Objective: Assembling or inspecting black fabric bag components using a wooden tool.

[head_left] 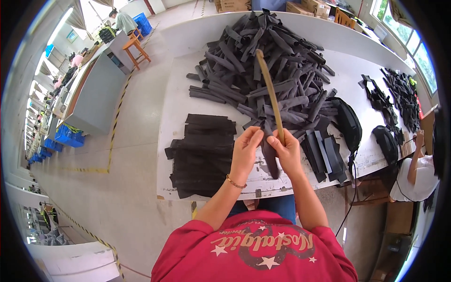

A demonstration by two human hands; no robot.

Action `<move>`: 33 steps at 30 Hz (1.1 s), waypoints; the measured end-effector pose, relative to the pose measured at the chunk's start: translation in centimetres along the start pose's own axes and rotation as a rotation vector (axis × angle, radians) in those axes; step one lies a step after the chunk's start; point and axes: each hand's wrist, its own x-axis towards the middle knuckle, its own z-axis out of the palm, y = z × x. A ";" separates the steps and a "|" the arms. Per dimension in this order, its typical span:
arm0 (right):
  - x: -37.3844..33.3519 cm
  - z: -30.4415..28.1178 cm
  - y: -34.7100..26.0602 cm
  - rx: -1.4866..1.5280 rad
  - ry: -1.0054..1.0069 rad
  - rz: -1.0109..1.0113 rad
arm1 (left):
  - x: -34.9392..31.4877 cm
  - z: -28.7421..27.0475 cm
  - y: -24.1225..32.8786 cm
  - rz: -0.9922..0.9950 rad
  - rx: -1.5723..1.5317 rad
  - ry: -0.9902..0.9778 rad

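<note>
My left hand [245, 149] pinches the upper edge of a dark fabric piece [269, 160], which hangs down between my hands over the white table [277, 187]. With my right hand [288, 154] I grip a long wooden stick [271, 91] that points up and away, and its thumb presses against the same fabric piece. Beyond them rises a large heap of rolled dark grey fabric tubes [268, 47]. To the left of my hands lies a layered stack of flat black fabric pieces [204, 150]. Several flat dark strips [324, 152] rest on the right.
Two black machine-like objects [350, 123] [386, 143] with cables stand along the right side. More black fabric pieces [401, 98] lie at the far right, near another person [416, 176]. A low white wall [197, 26] borders the table's far side. A wooden stool [136, 51] stands on the floor at left.
</note>
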 end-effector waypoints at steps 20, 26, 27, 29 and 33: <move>10.6 -0.8 -5.8 -0.452 0.249 -0.280 | 10.2 -13.3 5.4 0.194 0.976 0.122; 9.1 -2.5 0.1 -0.481 0.038 -0.237 | 14.2 -20.3 -0.5 0.221 1.718 -0.429; 7.7 -3.3 1.2 -0.553 0.009 -0.194 | 14.4 -20.2 -0.5 0.212 1.712 -0.440; 5.1 -4.7 2.2 -0.645 -0.069 -0.117 | 14.1 -20.1 -0.1 0.181 1.685 -0.428; 2.5 -6.8 2.8 -0.899 -0.220 -0.199 | 13.9 -19.6 1.7 0.092 1.410 -0.301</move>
